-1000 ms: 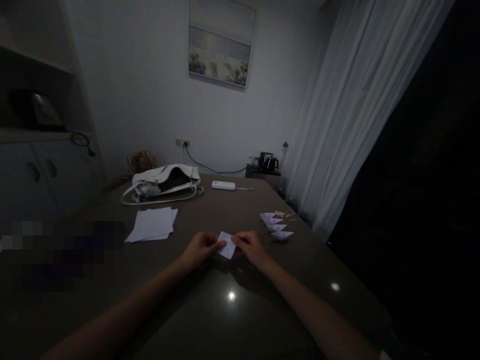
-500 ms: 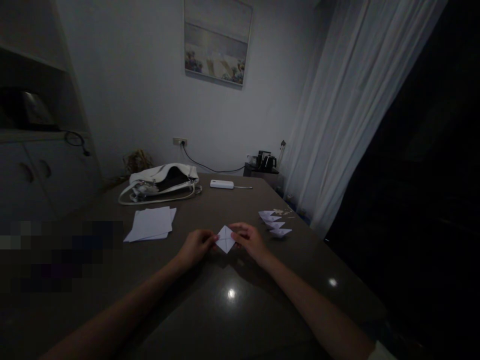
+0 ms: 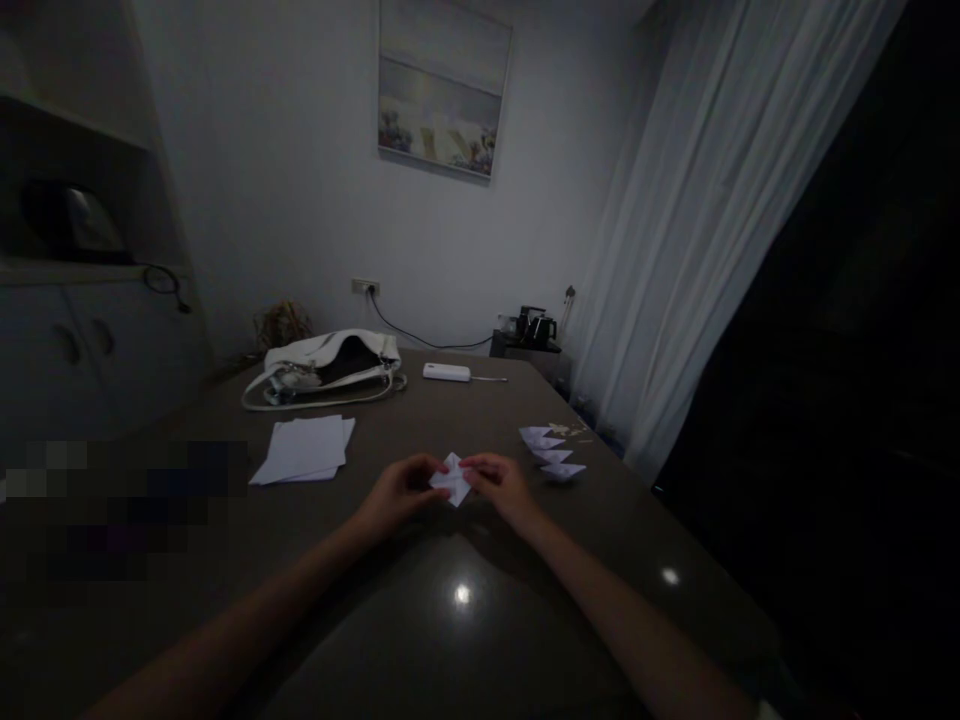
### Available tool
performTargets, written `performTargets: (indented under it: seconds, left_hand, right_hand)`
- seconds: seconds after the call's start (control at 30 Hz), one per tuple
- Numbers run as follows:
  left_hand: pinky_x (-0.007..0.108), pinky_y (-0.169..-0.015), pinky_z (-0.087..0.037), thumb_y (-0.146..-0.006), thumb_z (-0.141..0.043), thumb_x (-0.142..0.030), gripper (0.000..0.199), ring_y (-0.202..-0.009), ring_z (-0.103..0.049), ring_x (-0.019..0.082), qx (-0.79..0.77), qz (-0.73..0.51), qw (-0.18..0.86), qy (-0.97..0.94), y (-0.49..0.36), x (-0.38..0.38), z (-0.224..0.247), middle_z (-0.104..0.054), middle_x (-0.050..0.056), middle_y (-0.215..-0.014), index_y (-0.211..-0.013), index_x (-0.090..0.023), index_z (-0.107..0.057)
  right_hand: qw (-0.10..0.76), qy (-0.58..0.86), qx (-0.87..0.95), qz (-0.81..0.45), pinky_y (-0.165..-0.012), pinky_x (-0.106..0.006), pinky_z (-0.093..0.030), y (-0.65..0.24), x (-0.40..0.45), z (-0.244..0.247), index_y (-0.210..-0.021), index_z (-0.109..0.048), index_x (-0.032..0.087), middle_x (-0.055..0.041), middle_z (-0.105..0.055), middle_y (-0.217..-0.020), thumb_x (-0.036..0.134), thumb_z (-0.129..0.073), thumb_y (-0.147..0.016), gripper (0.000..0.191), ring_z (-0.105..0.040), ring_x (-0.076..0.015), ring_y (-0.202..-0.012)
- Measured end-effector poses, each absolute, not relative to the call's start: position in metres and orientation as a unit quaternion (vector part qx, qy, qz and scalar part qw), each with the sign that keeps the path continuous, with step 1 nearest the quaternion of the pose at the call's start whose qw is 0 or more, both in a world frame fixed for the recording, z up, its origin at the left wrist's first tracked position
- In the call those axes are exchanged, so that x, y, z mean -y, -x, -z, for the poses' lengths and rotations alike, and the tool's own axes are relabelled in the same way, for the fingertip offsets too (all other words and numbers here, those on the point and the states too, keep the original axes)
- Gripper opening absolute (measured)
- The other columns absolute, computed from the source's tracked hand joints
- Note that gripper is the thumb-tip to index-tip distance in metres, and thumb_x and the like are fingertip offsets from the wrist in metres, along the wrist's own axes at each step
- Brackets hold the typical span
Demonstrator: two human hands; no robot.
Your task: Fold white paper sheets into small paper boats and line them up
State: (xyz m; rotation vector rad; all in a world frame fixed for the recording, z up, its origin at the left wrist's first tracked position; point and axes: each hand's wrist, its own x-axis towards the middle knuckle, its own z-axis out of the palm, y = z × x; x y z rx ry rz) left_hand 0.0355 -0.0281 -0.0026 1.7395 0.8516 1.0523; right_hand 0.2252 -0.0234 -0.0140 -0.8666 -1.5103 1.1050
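Note:
A small folded white paper (image 3: pixel 455 489), shaped like a diamond, is held a little above the table between both hands. My left hand (image 3: pixel 401 492) pinches its left side, with the thumb across the front face. On the right side, my right hand (image 3: pixel 504 487) grips the same paper between thumb and fingers. Fingertips cover parts of its left and right corners. Several folded paper boats (image 3: pixel 556 457) stand in a row to the right of my right hand. A stack of white paper sheets (image 3: pixel 304 449) lies to the left of my left hand.
On the dark table (image 3: pixel 420 640), a white handbag (image 3: pixel 330 365) sits at the back left. Near the far edge lies a white power bank (image 3: pixel 448 373) with a short cable. Small pale bits (image 3: pixel 568 430) are scattered beside the boats. A curtain (image 3: pixel 697 220) hangs at the right.
My left hand has shifted inward, its thumb and fingers now farther over the paper. The right fingers have also closed in on its upper edge. The view has tilted slightly.

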Motion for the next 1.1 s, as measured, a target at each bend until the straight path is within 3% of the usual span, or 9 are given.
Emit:
performTargets:
  seconds: [0.2, 0.47, 0.67, 1.1]
  left_hand:
    - [0.032, -0.069, -0.049, -0.058, -0.075, -0.036, 0.043, -0.074, -0.062, 0.021, -0.343, -0.450, 0.489, -0.664, -0.0351, 0.0290, -0.0009, -0.067, 0.007, -0.083, -0.090, -0.011, -0.061]
    - [0.028, -0.072, -0.044, -0.074, -0.062, -0.032, 0.042, -0.082, -0.056, 0.019, -0.348, -0.378, 0.243, -0.823, -0.0303, 0.0327, -0.0046, -0.062, 0.007, -0.094, -0.114, -0.019, -0.059]
    - [0.026, -0.070, -0.042, -0.084, -0.049, -0.033, 0.044, -0.078, -0.054, 0.018, -0.353, -0.327, 0.186, -0.857, -0.0286, 0.0292, 0.0019, -0.056, 0.007, -0.092, -0.125, -0.020, -0.050]
    - [0.026, -0.069, -0.043, -0.080, -0.052, -0.043, 0.042, -0.077, -0.058, 0.020, -0.373, -0.367, 0.305, -0.796, -0.0336, 0.0352, -0.0047, -0.065, 0.007, -0.087, -0.109, -0.016, -0.064]
  right_hand:
    - [0.510, 0.339, 0.620, -0.491, -0.076, -0.033, -0.049, -0.2259, 0.0239, 0.0135, -0.090, -0.065, 0.014, -0.0086, -0.069, -0.091, 0.028, -0.076, -0.058, 0.037, -0.065, -0.0184, -0.079]
    - [0.489, 0.351, 0.629, -0.493, -0.080, -0.037, -0.049, -0.2253, 0.0262, 0.0104, -0.091, -0.066, 0.013, -0.0095, -0.069, -0.092, 0.032, -0.075, -0.058, 0.039, -0.065, -0.0203, -0.082]
    - [0.493, 0.337, 0.646, -0.475, -0.081, -0.037, -0.048, -0.2235, 0.0270, 0.0131, -0.096, -0.064, 0.014, -0.0103, -0.068, -0.098, 0.029, -0.075, -0.059, 0.041, -0.064, -0.0200, -0.086]
    - [0.492, 0.367, 0.696, -0.372, -0.070, -0.030, -0.049, -0.2253, 0.0302, 0.0076, -0.088, -0.066, 0.015, -0.0060, -0.068, -0.084, 0.033, -0.068, -0.069, 0.026, -0.063, -0.0170, -0.075]
